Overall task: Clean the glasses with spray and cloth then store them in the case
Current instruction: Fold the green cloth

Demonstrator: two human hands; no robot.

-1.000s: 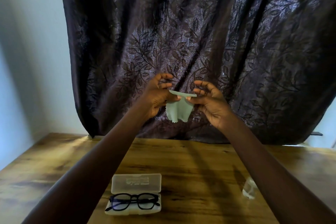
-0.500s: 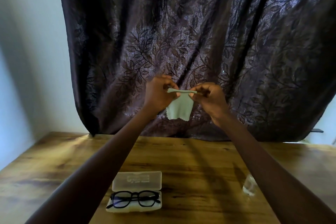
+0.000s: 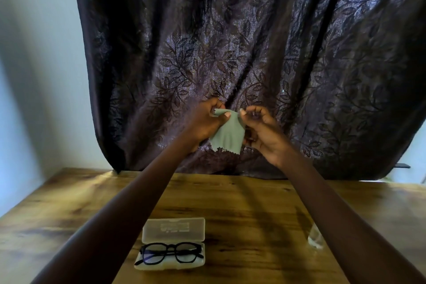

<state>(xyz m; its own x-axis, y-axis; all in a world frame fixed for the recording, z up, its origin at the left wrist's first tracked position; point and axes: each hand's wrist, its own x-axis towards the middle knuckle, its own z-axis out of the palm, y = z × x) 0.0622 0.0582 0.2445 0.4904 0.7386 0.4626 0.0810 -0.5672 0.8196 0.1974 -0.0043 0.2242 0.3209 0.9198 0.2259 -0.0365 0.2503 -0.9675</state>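
**Cloth held up over the open case**

Above the tabletop (image 3: 242, 210), head view: both arms reach forward and upward, and the two hands meet in front of a dark leaf-patterned curtain (image 3: 253, 53). The left hand (image 3: 205, 122) pinches the upper left edge of a pale green cloth (image 3: 228, 134) between thumb and fingers (image 3: 227, 114), closed on the fabric. The right hand (image 3: 262, 129) grips the upper right edge, its fingers (image 3: 243, 112) curled tight onto the cloth. The cloth hangs slack between the hands, its zigzag lower edge free and well above the wood.

Near the front edge of the tabletop, between the forearms, lies a translucent case (image 3: 173, 246), open, with its lid (image 3: 174, 229) folded back flat toward the curtain. Black-framed glasses (image 3: 170, 255) rest in the lower half of the case, lenses facing up. To the right, partly hidden by the right forearm, stands a small clear object (image 3: 315, 238), blurred; whether it is the spray bottle cannot be told. A pale wall (image 3: 34, 76) shows to the left of the curtain.
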